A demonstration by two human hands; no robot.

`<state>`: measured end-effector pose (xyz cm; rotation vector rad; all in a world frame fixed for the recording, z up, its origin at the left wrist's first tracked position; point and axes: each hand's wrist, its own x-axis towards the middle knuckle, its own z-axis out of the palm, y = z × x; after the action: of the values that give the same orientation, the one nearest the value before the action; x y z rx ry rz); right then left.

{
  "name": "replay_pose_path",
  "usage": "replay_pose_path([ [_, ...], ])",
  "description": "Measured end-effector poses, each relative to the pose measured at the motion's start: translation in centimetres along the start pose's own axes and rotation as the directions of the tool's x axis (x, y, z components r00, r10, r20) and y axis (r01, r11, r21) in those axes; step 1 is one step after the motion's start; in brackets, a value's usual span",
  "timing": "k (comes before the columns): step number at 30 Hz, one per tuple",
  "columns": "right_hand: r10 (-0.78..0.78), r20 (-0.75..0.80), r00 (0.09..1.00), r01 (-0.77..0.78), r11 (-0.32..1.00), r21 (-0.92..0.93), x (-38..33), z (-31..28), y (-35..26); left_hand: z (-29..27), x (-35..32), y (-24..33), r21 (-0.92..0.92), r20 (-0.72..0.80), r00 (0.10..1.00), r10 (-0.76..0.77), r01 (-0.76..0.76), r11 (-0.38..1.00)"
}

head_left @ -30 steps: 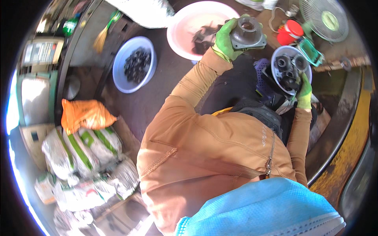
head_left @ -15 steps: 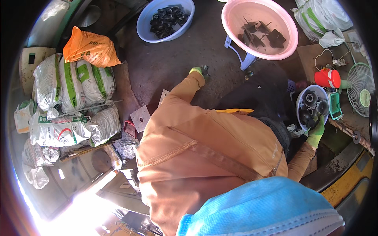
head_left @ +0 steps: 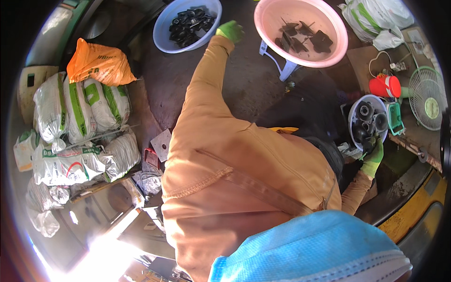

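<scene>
- extending from a tan fabric sleeve (head_left: 204, 75), the left hand in a lime-green glove (head_left: 230, 31) is held to the left of the round pink plastic basin (head_left: 296, 11), just beside the rim of a round blue plastic basin (head_left: 163, 38); it is blurred, and whether it is spread or closed, or whether anything is held, cannot be told.
- farther left of the pink basin, small glossy black parts (head_left: 190, 26) are gathered in the blue basin, presumably so that they are kept together within arm's reach.
- to the lower right of the pink basin, the right hand in a matching lime-green glove (head_left: 374, 159) is placed at the near edge of a round pale plastic bucket (head_left: 372, 99), probably so that the bucket is steadied; whether the rim or a part is gripped cannot be told.
- dark round parts with hollow centres (head_left: 365, 111) are piled inside that bucket, apart from the pink basin.
- flat dark pieces with thin stems (head_left: 322, 41) are contained in the pink basin, which is raised on a blue plastic stool (head_left: 288, 70), likely so that less bending is needed.
- to the right of the pink basin, a red cylindrical container (head_left: 385, 86), an open green plastic basket (head_left: 395, 118) and a pale fan with a green hub (head_left: 430, 101) are set, perhaps to be kept handy.
</scene>
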<state>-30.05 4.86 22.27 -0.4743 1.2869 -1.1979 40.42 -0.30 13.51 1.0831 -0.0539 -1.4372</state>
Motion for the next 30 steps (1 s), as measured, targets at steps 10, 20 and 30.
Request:
replay_pose_path([
  [10, -0.192, -0.208, 0.959, 0.251, 0.916, 0.313, -1.0, -6.7, 0.1, 24.9, -7.3, -17.1, 0.674, 0.581, 0.617, -0.531, 0.002, 0.739],
  [20, -0.229, -0.362, 0.904, 0.393, 0.78, 0.487, -5.0, -5.2, -1.3, 41.3, -3.5, -40.5, 0.345, 0.807, 0.45, -0.383, -0.885, -0.313],
  [30, -0.306, -0.342, 0.889, 0.326, 0.945, 0.002, -6.9, -1.7, -2.1, 41.2, -7.0, -37.1, 0.344, 0.934, 0.335, -0.126, -0.937, 0.058],
])
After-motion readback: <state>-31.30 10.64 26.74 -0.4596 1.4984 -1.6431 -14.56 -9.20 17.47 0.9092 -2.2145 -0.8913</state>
